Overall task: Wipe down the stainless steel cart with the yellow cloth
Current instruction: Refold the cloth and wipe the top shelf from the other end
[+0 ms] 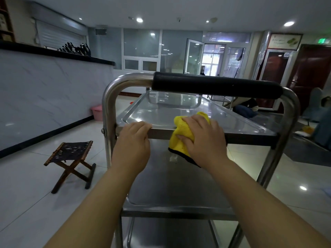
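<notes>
I see the stainless steel cart (179, 110) straight ahead of me, its top shelf close under the black-padded push handle (215, 85). My left hand (132, 140) rests on the near rim of the top shelf, fingers curled over the edge and holding it. My right hand (202, 138) presses the yellow cloth (180, 135) against that same near rim, fingers bent around the bunched fabric; part of the cloth lies on the shelf surface and a black-trimmed corner hangs down below the rim. I can make out 2 lower shelves beneath. On the tiled floor to the left stands a small folding stool (71, 160), and farther back a pink bin (97, 111) sits by the counter wall.
</notes>
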